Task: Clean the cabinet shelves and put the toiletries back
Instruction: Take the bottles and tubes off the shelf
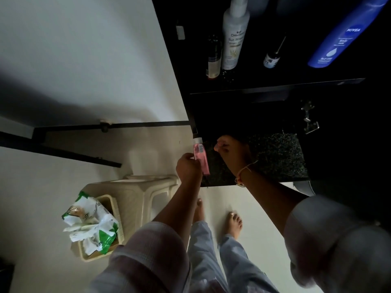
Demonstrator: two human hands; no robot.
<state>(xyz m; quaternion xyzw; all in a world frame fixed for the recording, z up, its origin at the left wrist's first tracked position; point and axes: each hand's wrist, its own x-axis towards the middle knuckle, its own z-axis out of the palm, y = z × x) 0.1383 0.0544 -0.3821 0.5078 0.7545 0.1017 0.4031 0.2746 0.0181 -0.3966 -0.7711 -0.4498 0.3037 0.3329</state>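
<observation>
Two hands: you hold both at the front left corner of the speckled lower shelf (275,157), close together but apart.
Left hand (189,169): your fingers wrap round the lower part of the pink bottle (201,157), which tilts with its cap up and away from you. I judge that this readies it to stand cap-up on the shelf.
Right hand (229,151): your fingers curl into a loose fist over the shelf, just beside the bottle. In this dim light I cannot tell whether you pinch anything.
Pink bottle: it is in your grip at the shelf corner and not yet set down. It has a pale cap and a white barcode sticker whose print is unreadable.
Upper shelf (275,86): four toiletries stand here, spaced apart, so I judge this level done.
White spray bottle (233,39): the label reads "Sun" plus a word starting "Sh". The brand line above it is not legible.
Blue bottle (347,32): it reads "NIVEA" in white, and the smaller words beneath look like "body milk".
Small dark bottle (213,58): the label is too small to read.
Dropper bottle (271,59): the label is too small to read.
Wipes pack (91,225): it is green and white and lies crumpled open in a beige basket (99,258) against the beige stool (146,195). It sits on your left, probably kept near for wiping, and its print is unreadable.
</observation>
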